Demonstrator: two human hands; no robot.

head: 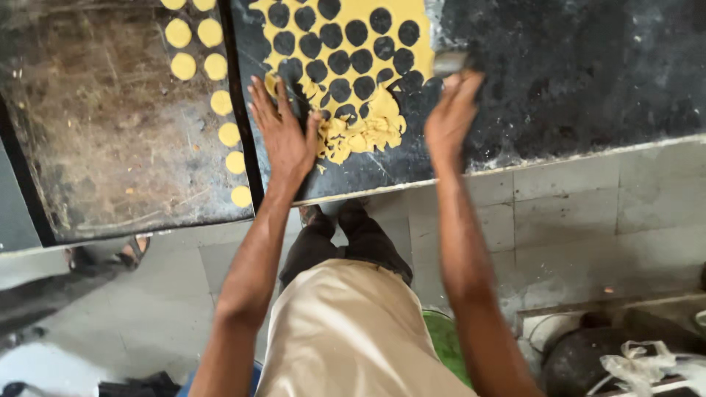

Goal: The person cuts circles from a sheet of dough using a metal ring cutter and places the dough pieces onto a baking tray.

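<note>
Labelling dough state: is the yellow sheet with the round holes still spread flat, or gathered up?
Partly gathered. The dough sheet lies flat farther up, but its near edge is bunched into a scrap heap beside the left hand.

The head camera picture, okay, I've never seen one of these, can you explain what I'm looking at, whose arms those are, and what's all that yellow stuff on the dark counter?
The picture comes from one camera worn on a person's head, looking down, so the two bare arms are the wearer's own. There is no machine here.

The left hand lies flat, fingers spread, on a dark stone worktop, touching a bunched heap of yellow dough scraps. Behind the heap lies a thin yellow dough sheet full of round cut-out holes.

The right hand is at the sheet's right edge, against a small metal tool; the view is too blurred to show whether it grips it.

To the left, a worn dark baking tray carries small round yellow dough discs along its right side.
</note>
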